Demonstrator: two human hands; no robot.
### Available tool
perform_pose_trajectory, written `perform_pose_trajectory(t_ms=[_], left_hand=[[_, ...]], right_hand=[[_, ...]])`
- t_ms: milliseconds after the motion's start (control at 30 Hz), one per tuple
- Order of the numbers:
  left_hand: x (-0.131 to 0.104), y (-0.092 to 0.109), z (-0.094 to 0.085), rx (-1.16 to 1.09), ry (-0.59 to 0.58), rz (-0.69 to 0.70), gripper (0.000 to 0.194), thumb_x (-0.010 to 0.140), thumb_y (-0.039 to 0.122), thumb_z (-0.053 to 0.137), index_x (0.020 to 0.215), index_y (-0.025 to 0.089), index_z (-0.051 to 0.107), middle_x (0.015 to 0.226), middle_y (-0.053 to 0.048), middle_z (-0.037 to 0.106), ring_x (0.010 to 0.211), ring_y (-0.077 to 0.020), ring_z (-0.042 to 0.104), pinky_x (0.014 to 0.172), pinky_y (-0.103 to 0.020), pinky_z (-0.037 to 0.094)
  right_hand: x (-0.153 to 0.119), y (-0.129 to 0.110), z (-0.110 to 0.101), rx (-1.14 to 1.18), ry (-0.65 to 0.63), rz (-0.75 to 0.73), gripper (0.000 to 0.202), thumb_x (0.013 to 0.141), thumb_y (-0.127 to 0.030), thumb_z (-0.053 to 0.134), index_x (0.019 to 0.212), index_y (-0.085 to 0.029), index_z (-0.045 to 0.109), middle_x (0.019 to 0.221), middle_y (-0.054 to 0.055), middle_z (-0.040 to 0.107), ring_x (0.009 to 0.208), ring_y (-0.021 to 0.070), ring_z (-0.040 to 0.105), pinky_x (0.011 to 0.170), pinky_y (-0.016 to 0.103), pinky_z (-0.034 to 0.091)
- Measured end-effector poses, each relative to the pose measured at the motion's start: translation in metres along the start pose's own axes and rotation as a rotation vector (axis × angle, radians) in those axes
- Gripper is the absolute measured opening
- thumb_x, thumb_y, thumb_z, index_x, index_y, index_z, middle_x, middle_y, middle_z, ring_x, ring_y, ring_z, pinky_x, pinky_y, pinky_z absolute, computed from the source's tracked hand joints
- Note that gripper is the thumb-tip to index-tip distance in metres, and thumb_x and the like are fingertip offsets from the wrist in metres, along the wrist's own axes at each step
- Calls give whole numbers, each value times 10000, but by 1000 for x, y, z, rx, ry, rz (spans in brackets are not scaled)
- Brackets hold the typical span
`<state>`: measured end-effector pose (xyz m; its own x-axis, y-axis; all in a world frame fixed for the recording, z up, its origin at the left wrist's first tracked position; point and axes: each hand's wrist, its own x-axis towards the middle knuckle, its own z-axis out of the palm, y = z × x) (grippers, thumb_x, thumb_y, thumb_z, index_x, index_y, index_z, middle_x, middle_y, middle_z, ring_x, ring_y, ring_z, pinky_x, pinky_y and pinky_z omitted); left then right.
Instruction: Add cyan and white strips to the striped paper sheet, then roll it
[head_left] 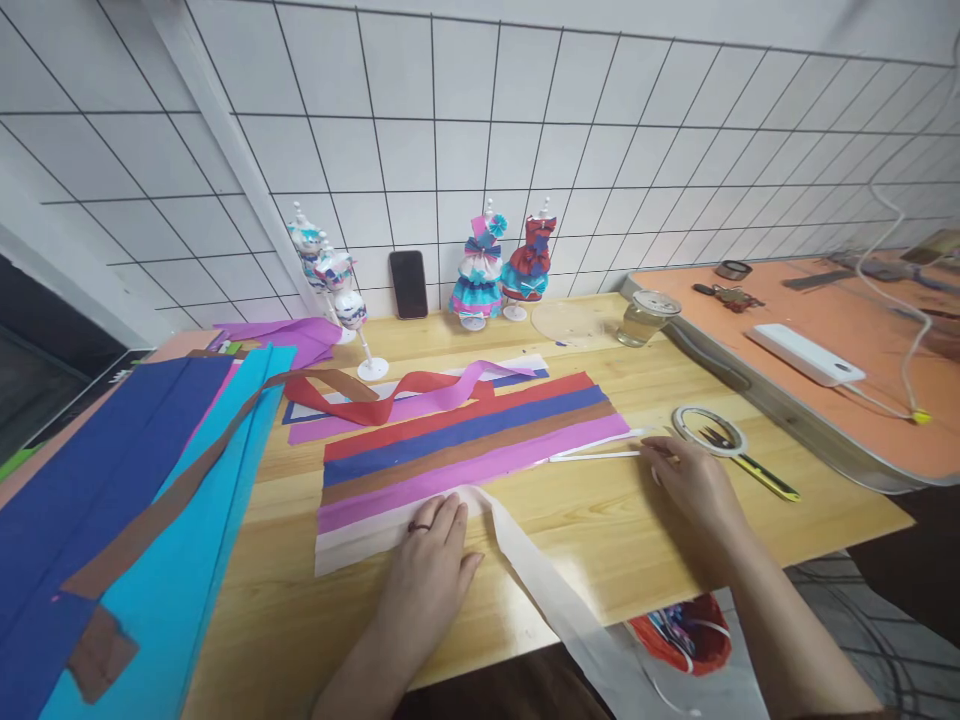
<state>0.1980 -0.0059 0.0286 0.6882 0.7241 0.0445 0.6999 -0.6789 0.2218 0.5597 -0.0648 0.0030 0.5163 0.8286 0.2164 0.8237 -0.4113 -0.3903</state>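
Observation:
My left hand (431, 560) lies flat, pressing a white crepe paper strip (358, 548) onto the table. The strip's loose end (544, 575) bends away right and hangs over the near edge. Red, blue, brown and purple strips (472, 437) lie side by side just above it, forming a striped band. My right hand (694, 485) has its fingertips closed on the end of a thin white strip (596, 456), which runs left to the band's lower right edge. Beside that hand lie a white tape roll (739, 443) and a yellow-and-black utility knife (772, 480).
Blue and turquoise paper sheets (169, 590) cover the left side. Small dress forms (478, 280), a phone (409, 285) and a lidded cup (646, 320) stand along the tiled wall. A white power strip (806, 355) rests on the orange table. Below the edge sits a red-lined container (716, 650).

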Motion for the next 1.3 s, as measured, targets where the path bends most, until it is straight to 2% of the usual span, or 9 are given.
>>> perform_pose_trajectory(t_ms=[167,400,533,600,667,733,933,1067,1300], left_hand=[[0,-1,2,-10,-3,7,435,784,247,558,1187,96,499,1232,-110,526,1155,-268,430,964,-424,408],[-2,-1,2,-21,1,-3,430,785,257,558,1182,102,505,1236,-108,523,1155,-270,430,965,-430,406],[-2,-1,2,-24,-18,-13,441,783,256,560,1188,92,503,1249,-111,514,1159,-275,424,965,-430,405],[-2,0,2,-29,-15,-18,439,783,257,560,1187,93,505,1248,-110,515,1160,-273,423,966,-426,404],[-2,0,2,-33,-4,-21,433,784,259,560,1186,104,507,1246,-108,517,1159,-271,424,967,-426,401],[-3,0,2,-35,6,-17,437,785,269,560,1189,115,505,1248,-105,514,1161,-270,422,972,-426,394],[-6,-2,4,-49,53,-12,448,781,305,569,1185,123,502,1250,-103,505,1160,-253,418,982,-397,387],[-8,-2,6,-54,87,-11,458,787,328,560,1195,132,492,1256,-100,497,1156,-247,416,976,-391,390],[-8,-1,5,-70,55,-36,495,781,333,568,1215,111,482,1256,-100,496,1153,-261,411,976,-392,386]], right_hand=[[5,24,-7,-115,52,-3,310,782,-373,444,882,-171,658,781,90,670,703,231,594,595,314,422],[11,49,-9,-324,105,-74,275,823,-259,399,847,-155,652,864,137,658,816,246,574,731,345,404],[-3,22,-13,-377,177,-119,285,826,-270,422,937,-132,645,989,184,613,966,297,514,816,399,367],[-14,-9,-14,-367,350,-96,291,821,-305,447,989,-155,632,1076,176,575,1054,346,449,844,463,334],[-26,-47,-13,-218,362,-152,276,821,-312,459,1003,-178,618,1100,147,568,1059,331,456,876,473,322],[-38,-85,-9,78,191,-226,250,833,-330,453,962,-188,613,1007,128,611,956,274,535,849,417,380],[-66,-158,15,730,-722,-70,376,824,-469,466,1031,-172,565,926,76,634,830,190,582,720,304,466],[-68,-168,19,826,-924,41,516,780,-527,510,1111,-131,521,848,66,616,639,126,540,536,234,419],[-66,-165,10,828,-1176,17,384,737,-513,578,806,-136,596,603,-34,472,480,51,337,447,190,259]])
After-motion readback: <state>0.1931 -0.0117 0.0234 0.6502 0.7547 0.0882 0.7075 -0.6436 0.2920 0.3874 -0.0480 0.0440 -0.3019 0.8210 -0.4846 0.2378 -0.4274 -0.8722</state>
